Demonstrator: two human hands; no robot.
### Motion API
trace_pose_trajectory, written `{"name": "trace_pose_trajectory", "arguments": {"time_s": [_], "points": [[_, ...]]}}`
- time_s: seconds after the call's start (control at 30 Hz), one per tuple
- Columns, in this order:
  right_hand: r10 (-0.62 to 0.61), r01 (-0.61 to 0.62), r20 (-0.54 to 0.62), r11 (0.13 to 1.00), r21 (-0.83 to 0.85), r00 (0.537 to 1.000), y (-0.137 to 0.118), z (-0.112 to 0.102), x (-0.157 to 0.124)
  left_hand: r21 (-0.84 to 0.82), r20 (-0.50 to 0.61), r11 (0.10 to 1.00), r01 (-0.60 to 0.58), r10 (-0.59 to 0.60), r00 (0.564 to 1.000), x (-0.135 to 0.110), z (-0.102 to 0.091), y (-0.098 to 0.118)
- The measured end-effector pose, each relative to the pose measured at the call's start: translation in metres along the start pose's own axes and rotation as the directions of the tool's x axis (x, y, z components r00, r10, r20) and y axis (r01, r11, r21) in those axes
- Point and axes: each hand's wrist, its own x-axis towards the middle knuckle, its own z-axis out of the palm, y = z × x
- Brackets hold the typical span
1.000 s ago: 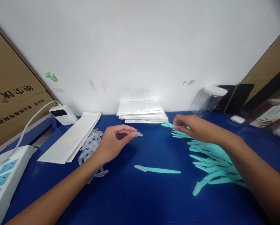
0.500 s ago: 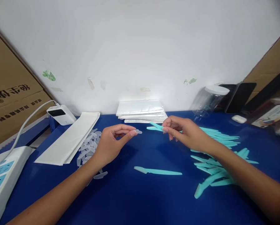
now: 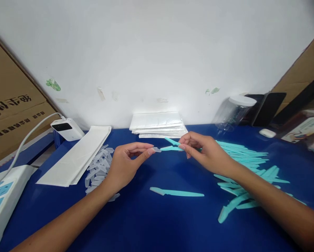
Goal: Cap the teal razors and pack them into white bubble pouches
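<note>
Our left hand (image 3: 129, 158) pinches a clear cap (image 3: 157, 149) between thumb and fingers; our right hand (image 3: 202, 148) grips two teal razors (image 3: 169, 148), splayed apart, above the counter (image 3: 157, 224). With the lower tip right by the cap, poor alignment could knock it loose, and the spare razor might slip.

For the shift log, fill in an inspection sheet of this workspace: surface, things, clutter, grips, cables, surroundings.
Surface: blue tabletop, partly covered.
Job's things: clear caps piled left, teal tools piled right, lone teal tool lying between.
Clutter: folded white sheets, stacked white packets, lidded clear jar.
Grips: left grip pinches one clear cap; right grip holds two teal tools; cap-to-tool contact unclear.
Cables: white cable from power bank toward power strip.
Surroundings: white wall with green patches; cardboard both sides.
</note>
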Motion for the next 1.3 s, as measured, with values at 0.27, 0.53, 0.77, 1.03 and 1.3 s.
{"name": "trace_pose_trajectory", "arguments": {"time_s": [0.27, 0.53, 0.77, 1.03, 1.3], "points": [[0.028, -0.028, 0.005, 1.000, 0.012, 1.000, -0.001, 0.002, 0.000, 0.054, -0.049, 0.993, -0.108, 0.110, 0.993, 0.000, 0.002, 0.000], [0.079, -0.077, -0.020, 0.993, 0.085, 0.997, -0.002, 0.002, -0.001, 0.259, -0.144, 0.910, -0.323, 0.367, 0.919, 0.002, -0.002, -0.005], [0.175, -0.181, 0.051, 0.967, 0.179, 0.983, -0.009, 0.002, 0.001, 0.380, 0.005, 0.648, -0.660, 0.712, 0.702, 0.001, -0.004, 0.002], [0.227, -0.246, 0.110, 0.944, 0.218, 0.968, -0.009, 0.001, 0.001, 0.471, 0.157, 0.430, -0.770, 0.818, 0.553, -0.001, -0.009, 0.005], [0.239, -0.261, 0.118, 0.938, 0.226, 0.964, -0.012, -0.006, 0.004, 0.460, 0.179, 0.431, -0.776, 0.811, 0.557, 0.001, -0.012, 0.006]]}}
